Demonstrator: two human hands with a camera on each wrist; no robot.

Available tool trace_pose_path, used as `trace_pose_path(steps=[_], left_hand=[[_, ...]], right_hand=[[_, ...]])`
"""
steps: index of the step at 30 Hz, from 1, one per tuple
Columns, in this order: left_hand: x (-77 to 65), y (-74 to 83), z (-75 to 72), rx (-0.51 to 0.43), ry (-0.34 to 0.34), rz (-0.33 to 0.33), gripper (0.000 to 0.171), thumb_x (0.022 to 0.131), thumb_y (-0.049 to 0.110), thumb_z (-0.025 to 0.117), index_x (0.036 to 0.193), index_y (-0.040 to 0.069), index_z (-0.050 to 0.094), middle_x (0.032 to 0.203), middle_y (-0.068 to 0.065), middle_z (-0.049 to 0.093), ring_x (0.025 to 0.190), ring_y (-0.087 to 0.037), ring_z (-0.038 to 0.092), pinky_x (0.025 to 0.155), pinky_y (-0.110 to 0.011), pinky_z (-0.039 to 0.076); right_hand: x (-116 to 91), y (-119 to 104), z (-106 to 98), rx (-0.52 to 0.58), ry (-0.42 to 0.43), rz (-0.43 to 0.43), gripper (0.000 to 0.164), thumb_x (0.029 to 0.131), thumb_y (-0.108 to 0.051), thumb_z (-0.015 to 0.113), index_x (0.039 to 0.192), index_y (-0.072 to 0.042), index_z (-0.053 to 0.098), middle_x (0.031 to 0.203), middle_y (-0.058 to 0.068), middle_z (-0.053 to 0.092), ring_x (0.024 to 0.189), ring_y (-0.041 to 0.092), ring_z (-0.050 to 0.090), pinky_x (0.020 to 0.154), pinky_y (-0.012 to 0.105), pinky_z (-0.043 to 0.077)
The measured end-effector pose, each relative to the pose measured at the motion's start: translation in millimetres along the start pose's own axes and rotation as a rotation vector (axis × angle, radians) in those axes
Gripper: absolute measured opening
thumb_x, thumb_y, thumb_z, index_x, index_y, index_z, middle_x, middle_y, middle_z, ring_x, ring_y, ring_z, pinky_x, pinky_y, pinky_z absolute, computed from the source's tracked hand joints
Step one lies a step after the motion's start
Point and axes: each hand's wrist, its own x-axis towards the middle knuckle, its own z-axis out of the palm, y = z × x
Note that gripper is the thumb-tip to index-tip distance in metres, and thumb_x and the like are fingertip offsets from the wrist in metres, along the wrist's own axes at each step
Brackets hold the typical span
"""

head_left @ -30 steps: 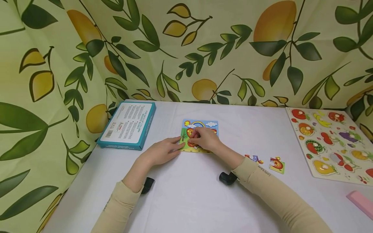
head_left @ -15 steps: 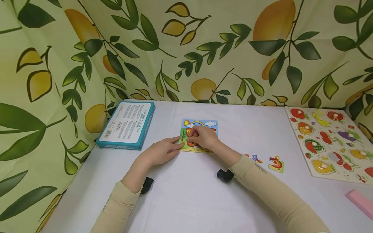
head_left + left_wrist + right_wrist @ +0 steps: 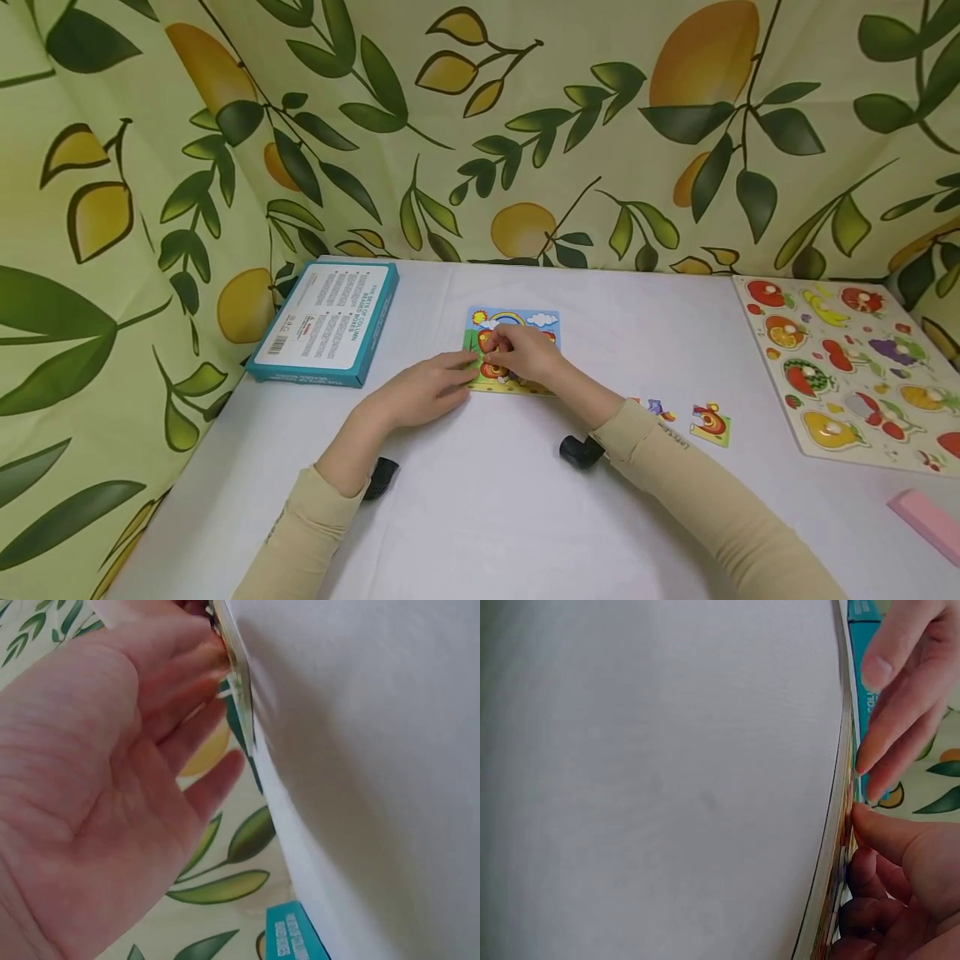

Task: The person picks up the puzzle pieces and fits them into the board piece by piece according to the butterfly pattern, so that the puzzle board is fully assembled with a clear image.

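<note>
A small jigsaw board [image 3: 542, 318] with a sun, rainbow and clouds lies on the white table in the head view. My right hand [image 3: 527, 354] is over its middle, fingers curled, with thumb and forefinger pinched together at a puzzle piece on its left part; the fingers mostly hide that piece. In the right wrist view the thumb [image 3: 889, 834] is right at the board's surface. My left hand [image 3: 427, 387] lies at the board's left edge with fingers extended, fingertips touching it. Two loose puzzle pieces, one of them red and green [image 3: 710, 424], lie to the right.
A teal-edged box [image 3: 326, 317] is at the back left. A fruit peg board [image 3: 847, 367] lies on the right, with a pink block [image 3: 924, 523] in front of it. Black curved objects [image 3: 581, 452] show beside both forearms. Patterned cloth hangs behind and at left.
My left hand has shifted slightly right, its fingertips now further over the board's left edge. The right hand stays at nearly the same spot, still pinching.
</note>
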Motion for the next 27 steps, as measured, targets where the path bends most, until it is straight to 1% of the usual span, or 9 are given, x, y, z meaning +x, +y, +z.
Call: trace_pose_path(steps=[2,5,9,12,15,17,22,25,27], left_hand=[[0.7,1.8,0.5,-0.015,-0.031,0.001,0.045,0.100,0.022,0.055,0.143,0.006,0.050,0.154,-0.006,0.037,0.142,-0.024,0.033,0.112,-0.042,0.031],[1.2,4.9,0.8,-0.022,-0.074,-0.030,0.049,0.101,0.024,0.053,0.147,0.010,0.045,0.156,-0.003,0.033,0.142,-0.023,0.031,0.112,-0.042,0.031],[1.1,7.9,0.8,-0.023,-0.074,-0.060,0.050,0.101,0.022,0.054,0.148,0.010,0.043,0.156,-0.002,0.033,0.142,-0.023,0.032,0.112,-0.044,0.032],[0.7,9.0,1.2,-0.031,-0.069,-0.063,0.050,0.100,0.022,0.055,0.147,0.009,0.044,0.156,-0.003,0.034,0.142,-0.024,0.032,0.112,-0.044,0.031],[1.3,9.6,2.2,-0.049,-0.070,-0.075,0.050,0.100,0.022,0.056,0.147,0.010,0.044,0.157,-0.002,0.033,0.143,-0.022,0.030,0.113,-0.042,0.030],[1.8,9.8,2.7,-0.056,-0.072,-0.083,0.050,0.100,0.022,0.056,0.147,0.010,0.045,0.157,-0.001,0.032,0.144,-0.022,0.029,0.114,-0.041,0.029],[2.7,10.3,3.1,-0.053,-0.079,-0.098,0.051,0.100,0.023,0.056,0.147,0.009,0.044,0.157,0.000,0.032,0.144,-0.022,0.028,0.114,-0.041,0.027],[3.0,10.3,3.0,-0.064,-0.087,-0.106,0.053,0.099,0.024,0.057,0.148,0.010,0.043,0.157,0.000,0.031,0.144,-0.022,0.027,0.114,-0.042,0.027],[3.2,10.3,2.8,-0.072,-0.091,-0.108,0.053,0.099,0.025,0.057,0.148,0.010,0.043,0.157,0.000,0.031,0.144,-0.022,0.027,0.114,-0.042,0.027]], right_hand=[[0,1,-1,0.020,-0.012,-0.011,0.011,0.091,-0.023,0.071,0.093,-0.014,0.065,0.071,-0.001,0.050,0.065,0.014,0.047,0.055,0.025,0.034],[-1,3,-3,0.043,-0.035,-0.024,0.010,0.091,-0.022,0.070,0.095,-0.013,0.066,0.072,-0.001,0.051,0.067,0.014,0.047,0.057,0.025,0.036],[-7,4,-10,0.073,-0.089,-0.063,0.013,0.092,-0.017,0.069,0.103,-0.010,0.069,0.079,0.000,0.057,0.072,0.014,0.051,0.064,0.026,0.042],[-19,10,-19,0.087,-0.123,-0.107,0.022,0.094,-0.015,0.066,0.114,-0.009,0.070,0.095,0.000,0.066,0.086,0.015,0.057,0.076,0.029,0.047],[-41,22,-34,0.085,-0.095,-0.129,0.026,0.096,-0.018,0.063,0.120,-0.012,0.069,0.108,0.000,0.068,0.096,0.017,0.058,0.081,0.034,0.049],[-58,34,-46,0.076,-0.050,-0.127,0.025,0.096,-0.021,0.062,0.118,-0.013,0.070,0.108,-0.001,0.068,0.097,0.019,0.058,0.080,0.035,0.049],[-107,68,-76,0.015,0.035,-0.050,0.022,0.094,-0.025,0.067,0.111,-0.012,0.070,0.100,0.000,0.066,0.088,0.019,0.055,0.068,0.031,0.050],[-134,85,-87,-0.045,0.049,-0.001,0.028,0.089,-0.029,0.073,0.110,-0.011,0.069,0.103,0.001,0.066,0.090,0.021,0.056,0.069,0.035,0.051],[-149,94,-90,-0.085,0.050,0.018,0.036,0.084,-0.032,0.077,0.111,-0.010,0.068,0.106,0.003,0.065,0.094,0.023,0.056,0.075,0.039,0.051]])
